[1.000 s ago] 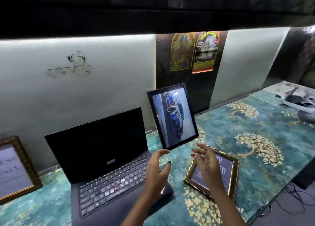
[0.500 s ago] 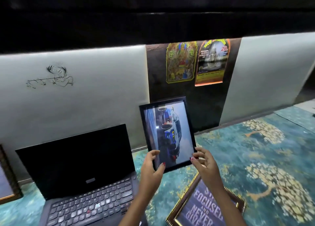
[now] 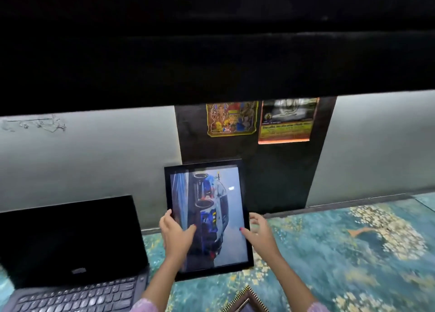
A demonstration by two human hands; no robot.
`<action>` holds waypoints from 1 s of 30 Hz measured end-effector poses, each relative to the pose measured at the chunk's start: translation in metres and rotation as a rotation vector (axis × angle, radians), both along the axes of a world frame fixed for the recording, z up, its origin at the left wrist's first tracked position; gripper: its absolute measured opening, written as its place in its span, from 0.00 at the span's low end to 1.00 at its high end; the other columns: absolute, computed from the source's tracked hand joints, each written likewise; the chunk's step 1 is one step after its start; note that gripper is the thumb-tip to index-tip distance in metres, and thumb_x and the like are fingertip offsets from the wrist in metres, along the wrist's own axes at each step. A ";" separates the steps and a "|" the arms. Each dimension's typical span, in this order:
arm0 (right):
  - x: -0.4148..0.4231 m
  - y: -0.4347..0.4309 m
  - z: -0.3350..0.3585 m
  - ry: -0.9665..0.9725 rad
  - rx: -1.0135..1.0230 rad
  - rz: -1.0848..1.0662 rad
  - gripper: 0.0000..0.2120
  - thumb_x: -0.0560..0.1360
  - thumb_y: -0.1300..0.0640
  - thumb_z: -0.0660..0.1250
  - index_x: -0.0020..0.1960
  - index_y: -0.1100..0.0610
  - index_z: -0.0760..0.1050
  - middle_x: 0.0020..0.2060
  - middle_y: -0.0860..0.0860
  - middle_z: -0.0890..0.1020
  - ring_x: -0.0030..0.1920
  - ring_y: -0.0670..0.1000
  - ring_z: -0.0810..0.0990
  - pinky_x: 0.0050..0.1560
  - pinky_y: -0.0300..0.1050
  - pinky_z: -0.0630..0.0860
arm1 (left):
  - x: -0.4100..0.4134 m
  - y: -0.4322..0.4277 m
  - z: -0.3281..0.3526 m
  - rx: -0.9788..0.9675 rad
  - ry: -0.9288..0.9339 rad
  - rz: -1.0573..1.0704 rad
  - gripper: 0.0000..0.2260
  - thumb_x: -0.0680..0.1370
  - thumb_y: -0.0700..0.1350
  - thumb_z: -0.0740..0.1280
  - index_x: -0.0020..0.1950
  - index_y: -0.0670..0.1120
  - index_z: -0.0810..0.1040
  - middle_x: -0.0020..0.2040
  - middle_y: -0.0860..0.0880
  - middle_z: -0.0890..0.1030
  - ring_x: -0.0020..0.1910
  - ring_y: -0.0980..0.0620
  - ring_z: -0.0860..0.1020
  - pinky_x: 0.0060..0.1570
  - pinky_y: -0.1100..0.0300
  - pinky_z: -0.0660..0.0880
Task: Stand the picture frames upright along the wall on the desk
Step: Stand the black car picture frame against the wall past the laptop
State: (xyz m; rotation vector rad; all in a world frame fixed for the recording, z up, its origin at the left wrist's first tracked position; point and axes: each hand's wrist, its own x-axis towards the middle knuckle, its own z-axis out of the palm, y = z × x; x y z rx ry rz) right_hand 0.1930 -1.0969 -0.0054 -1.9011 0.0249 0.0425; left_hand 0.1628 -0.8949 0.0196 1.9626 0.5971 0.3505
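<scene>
Frame (image 3: 207, 217) nearer wall (image 3: 94, 161) now

Both arms reach fwd & up from bottom edge, forearms bare, a bit of pale patterned sleeve (image 3: 143, 306) at each elbow end. Left hand (image 3: 175, 236) grips the frame (image 3: 207, 217) at its left edge: thumb across the front glass, pointing right, fingers curled behind the rim. Right hand (image 3: 260, 233) at the right edge, thumb w/ red nail on the front near the border, other fingers spread loosely & half open behind/beside the rim; can't tell if they touch. Wrists roughly level, palms facing each other.
</scene>
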 end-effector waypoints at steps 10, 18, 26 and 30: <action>0.042 0.000 -0.033 0.103 0.024 -0.079 0.21 0.73 0.65 0.64 0.65 0.64 0.66 0.63 0.61 0.74 0.61 0.57 0.74 0.59 0.50 0.71 | 0.026 0.017 -0.011 -0.515 0.249 -0.003 0.28 0.66 0.43 0.73 0.63 0.42 0.65 0.57 0.45 0.75 0.54 0.44 0.73 0.53 0.46 0.68; 0.054 -0.049 0.045 -0.437 -0.002 -0.065 0.18 0.69 0.76 0.61 0.55 0.63 0.76 0.48 0.57 0.79 0.48 0.45 0.77 0.54 0.33 0.74 | 0.033 -0.007 -0.013 -0.737 0.058 -0.116 0.19 0.68 0.43 0.69 0.55 0.48 0.66 0.51 0.46 0.75 0.45 0.49 0.74 0.41 0.57 0.65; 0.065 -0.034 0.086 -0.672 -0.683 0.156 0.17 0.70 0.67 0.57 0.52 0.53 0.78 0.42 0.54 0.79 0.46 0.57 0.78 0.47 0.51 0.66 | 0.022 0.003 -0.011 -0.312 -0.148 0.025 0.29 0.70 0.35 0.71 0.67 0.43 0.63 0.67 0.42 0.67 0.61 0.54 0.73 0.61 0.59 0.71; 0.079 -0.008 0.088 -0.509 -0.807 0.301 0.18 0.73 0.68 0.57 0.58 0.52 0.74 0.51 0.54 0.77 0.55 0.55 0.74 0.59 0.50 0.62 | 0.024 0.001 -0.005 -0.396 -0.052 -0.127 0.23 0.75 0.41 0.65 0.67 0.42 0.62 0.68 0.41 0.71 0.60 0.46 0.74 0.62 0.52 0.71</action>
